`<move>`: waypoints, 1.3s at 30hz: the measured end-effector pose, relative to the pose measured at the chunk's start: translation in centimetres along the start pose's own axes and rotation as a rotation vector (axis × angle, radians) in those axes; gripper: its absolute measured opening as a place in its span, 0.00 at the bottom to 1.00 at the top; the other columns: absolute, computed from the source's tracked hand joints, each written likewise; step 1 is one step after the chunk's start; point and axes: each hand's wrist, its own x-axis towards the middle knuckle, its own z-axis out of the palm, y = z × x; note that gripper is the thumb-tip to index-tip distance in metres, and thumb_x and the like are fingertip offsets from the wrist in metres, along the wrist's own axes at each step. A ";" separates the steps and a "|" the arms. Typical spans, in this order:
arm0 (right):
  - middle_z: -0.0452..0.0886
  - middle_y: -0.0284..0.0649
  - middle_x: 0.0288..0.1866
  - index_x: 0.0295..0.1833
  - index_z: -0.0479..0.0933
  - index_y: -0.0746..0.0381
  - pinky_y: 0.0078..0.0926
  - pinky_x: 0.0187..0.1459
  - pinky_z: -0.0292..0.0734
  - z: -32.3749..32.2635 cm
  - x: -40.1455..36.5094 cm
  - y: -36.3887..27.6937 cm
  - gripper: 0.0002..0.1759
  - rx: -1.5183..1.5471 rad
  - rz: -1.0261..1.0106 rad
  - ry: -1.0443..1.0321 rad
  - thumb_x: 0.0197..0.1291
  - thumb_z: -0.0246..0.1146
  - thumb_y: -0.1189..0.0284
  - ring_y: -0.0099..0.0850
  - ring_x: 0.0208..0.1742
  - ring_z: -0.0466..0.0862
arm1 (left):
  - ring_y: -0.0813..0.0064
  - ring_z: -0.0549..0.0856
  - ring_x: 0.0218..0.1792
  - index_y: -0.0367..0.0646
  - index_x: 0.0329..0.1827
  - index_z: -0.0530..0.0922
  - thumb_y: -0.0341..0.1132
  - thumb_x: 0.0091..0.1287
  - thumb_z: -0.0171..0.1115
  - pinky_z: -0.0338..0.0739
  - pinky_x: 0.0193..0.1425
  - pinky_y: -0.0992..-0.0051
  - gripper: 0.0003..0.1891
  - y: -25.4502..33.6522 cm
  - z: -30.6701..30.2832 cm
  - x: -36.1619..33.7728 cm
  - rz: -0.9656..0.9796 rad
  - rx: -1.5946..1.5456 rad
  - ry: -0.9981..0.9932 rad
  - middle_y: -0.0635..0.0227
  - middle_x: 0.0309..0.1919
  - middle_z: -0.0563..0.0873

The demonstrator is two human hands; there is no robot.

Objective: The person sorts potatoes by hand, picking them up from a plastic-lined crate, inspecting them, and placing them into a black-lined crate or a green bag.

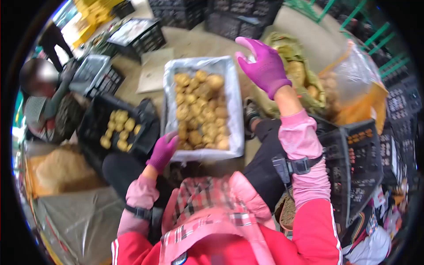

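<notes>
My right hand [264, 66], in a purple glove, is raised beside the upper right corner of a crate [237, 110] lined with white plastic. Its fingers are apart and curved, with a small pale patch showing between them. Potatoes [201, 108] of mixed sizes fill the crate in front of me. At its lower left corner is my left hand [163, 151], also gloved in purple, fingers stretched out right at the rim. Close to the right hand stands a green sack [282, 42], open at the top, with large potatoes [297, 73] inside.
On the left, a black-lined crate [95, 126] holds several potatoes [121, 126]. Another person [48, 101] sits beyond it by a grey-lined crate [90, 70]. Black crates [240, 20] are stacked at the back. An orange and clear sack [357, 88] and more crates [357, 163] stand at right.
</notes>
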 end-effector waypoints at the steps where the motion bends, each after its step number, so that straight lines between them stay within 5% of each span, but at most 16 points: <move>1: 0.85 0.42 0.53 0.58 0.80 0.53 0.39 0.57 0.78 1.3 -0.4 -0.6 0.21 0.080 -0.035 -0.059 0.62 0.64 0.59 0.44 0.52 0.84 | 0.62 0.87 0.50 0.33 0.58 0.80 0.39 0.73 0.58 0.78 0.55 0.69 0.19 1.4 -0.3 0.1 -0.030 0.039 -0.094 0.50 0.47 0.87; 3: 0.85 0.43 0.54 0.59 0.80 0.54 0.38 0.56 0.79 2.6 -1.0 -2.0 0.21 0.295 0.176 -0.220 0.63 0.63 0.58 0.44 0.53 0.84 | 0.59 0.87 0.49 0.34 0.60 0.78 0.41 0.73 0.60 0.79 0.53 0.67 0.21 -1.6 1.5 1.0 0.030 0.012 0.044 0.50 0.45 0.87; 5: 0.84 0.43 0.58 0.62 0.79 0.56 0.33 0.58 0.78 3.1 -1.5 -1.6 0.22 0.286 0.206 -0.359 0.64 0.66 0.62 0.38 0.56 0.84 | 0.66 0.86 0.48 0.33 0.63 0.78 0.41 0.72 0.60 0.79 0.55 0.66 0.22 -0.3 1.4 2.9 -0.163 0.032 -0.027 0.55 0.48 0.88; 9: 0.83 0.46 0.57 0.62 0.79 0.59 0.36 0.57 0.79 2.7 -3.1 -3.8 0.22 0.379 -0.018 -0.397 0.65 0.65 0.61 0.45 0.56 0.84 | 0.54 0.85 0.54 0.33 0.65 0.72 0.48 0.66 0.66 0.78 0.57 0.61 0.32 -3.6 4.7 12.4 -0.124 0.337 -0.021 0.43 0.51 0.84; 10: 0.83 0.46 0.57 0.61 0.79 0.59 0.37 0.56 0.79 2.5 -3.2 -4.3 0.22 0.382 -0.043 -0.440 0.64 0.65 0.62 0.45 0.55 0.84 | 0.52 0.83 0.58 0.32 0.66 0.70 0.50 0.64 0.68 0.77 0.60 0.59 0.36 -9.3 7.3 16.4 -0.061 0.492 0.032 0.41 0.54 0.82; 12: 0.83 0.46 0.56 0.60 0.79 0.59 0.39 0.55 0.79 2.4 -3.7 -4.8 0.21 0.383 -0.082 -0.523 0.64 0.65 0.63 0.45 0.55 0.84 | 0.49 0.77 0.66 0.33 0.72 0.63 0.54 0.60 0.68 0.74 0.67 0.58 0.44 -16.2 10.9 21.0 -0.249 0.143 0.229 0.39 0.68 0.71; 16: 0.81 0.43 0.50 0.57 0.78 0.59 0.39 0.52 0.76 3.0 -5.4 -5.4 0.20 0.384 -0.096 -0.542 0.60 0.64 0.64 0.41 0.47 0.83 | 0.41 0.76 0.66 0.40 0.77 0.59 0.56 0.54 0.72 0.76 0.65 0.54 0.51 -11.5 12.8 23.1 -0.684 0.728 0.217 0.48 0.74 0.65; 22: 0.79 0.41 0.43 0.55 0.76 0.60 0.39 0.51 0.74 4.1 -5.6 -5.6 0.19 0.363 -0.133 -0.460 0.60 0.62 0.64 0.37 0.44 0.82 | 0.54 0.85 0.57 0.37 0.69 0.72 0.59 0.52 0.73 0.81 0.57 0.61 0.46 -14.0 9.5 23.0 -0.414 0.439 0.023 0.51 0.58 0.82; 23: 0.80 0.41 0.44 0.55 0.76 0.60 0.39 0.51 0.74 4.1 -5.3 -5.6 0.19 0.368 -0.123 -0.501 0.60 0.62 0.64 0.38 0.44 0.82 | 0.58 0.88 0.51 0.35 0.54 0.82 0.62 0.50 0.74 0.82 0.53 0.63 0.39 -12.4 9.0 22.9 -0.726 0.120 -0.008 0.51 0.47 0.88; 25: 0.81 0.43 0.47 0.57 0.77 0.60 0.40 0.52 0.75 4.3 -4.8 -5.6 0.20 0.355 -0.102 -0.571 0.61 0.62 0.63 0.41 0.47 0.83 | 0.56 0.89 0.45 0.33 0.46 0.84 0.59 0.51 0.74 0.81 0.51 0.64 0.34 -10.5 6.8 21.8 -0.340 0.097 -0.019 0.51 0.44 0.89; 26: 0.82 0.45 0.50 0.58 0.77 0.60 0.41 0.53 0.76 4.4 -4.7 -5.4 0.21 0.339 -0.090 -0.601 0.62 0.62 0.63 0.43 0.50 0.83 | 0.58 0.89 0.44 0.34 0.48 0.84 0.58 0.52 0.75 0.81 0.50 0.64 0.34 -4.3 4.1 20.3 -0.197 0.063 -0.193 0.51 0.44 0.89; 29: 0.82 0.48 0.57 0.64 0.75 0.60 0.42 0.58 0.77 4.8 -4.2 -5.5 0.27 0.268 0.073 -0.741 0.64 0.63 0.57 0.45 0.58 0.82 | 0.59 0.88 0.46 0.36 0.56 0.80 0.55 0.53 0.77 0.80 0.52 0.64 0.36 3.1 -0.3 15.5 0.140 0.167 -0.283 0.50 0.43 0.87; 34: 0.75 0.53 0.68 0.75 0.64 0.61 0.40 0.65 0.73 8.8 -5.4 -7.5 0.41 0.508 0.384 -0.764 0.62 0.65 0.50 0.48 0.66 0.78 | 0.53 0.84 0.53 0.36 0.62 0.75 0.48 0.51 0.79 0.78 0.58 0.62 0.38 8.2 -2.2 7.9 0.402 0.127 0.081 0.50 0.51 0.83; 39: 0.73 0.53 0.70 0.75 0.63 0.61 0.39 0.67 0.72 11.7 -6.3 -9.9 0.40 0.608 0.327 -0.645 0.65 0.65 0.52 0.48 0.69 0.76 | 0.51 0.78 0.62 0.37 0.68 0.68 0.44 0.50 0.81 0.73 0.66 0.63 0.44 6.4 -1.0 6.8 0.470 -0.028 0.331 0.50 0.58 0.79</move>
